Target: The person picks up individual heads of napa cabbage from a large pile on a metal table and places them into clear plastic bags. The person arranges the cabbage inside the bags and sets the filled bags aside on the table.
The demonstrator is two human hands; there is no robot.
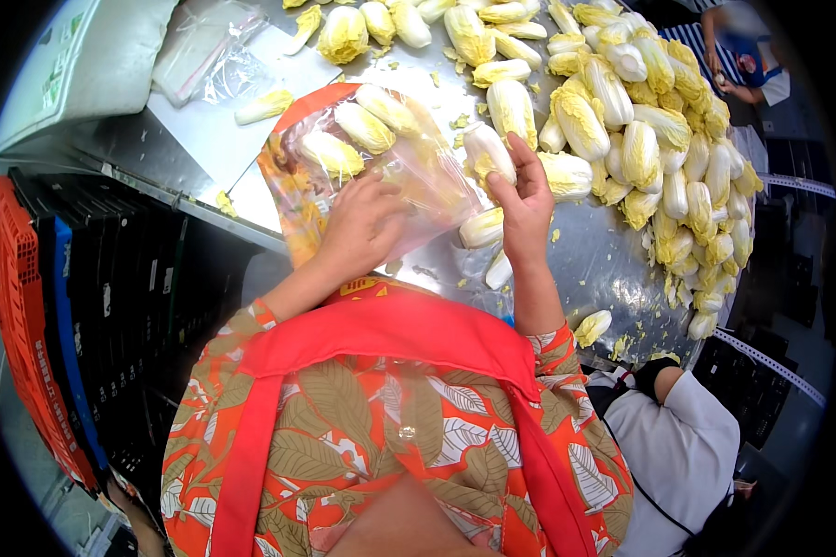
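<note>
My right hand (pixel 529 198) grips a small napa cabbage heart (pixel 489 154) between thumb and fingers, above the metal table. My left hand (pixel 368 219) rests on a clear plastic bag (pixel 418 188) with orange-red printed edges; its palm side is hidden, so I cannot see whether it pinches the film. Three yellow-white cabbage hearts (pixel 364 128) lie at the bag's far part, seemingly under its film. Close to my right wrist, another cabbage heart (pixel 482 228) lies on the table beside the bag.
A large heap of napa cabbages (pixel 641 139) covers the table's right side. Plastic bags (pixel 205 52) lie at the far left, near a white foam box (pixel 83 69). Stacked crates (pixel 35 313) stand left. A person (pixel 669 425) is close at my right; another person (pixel 745 56) is across the table.
</note>
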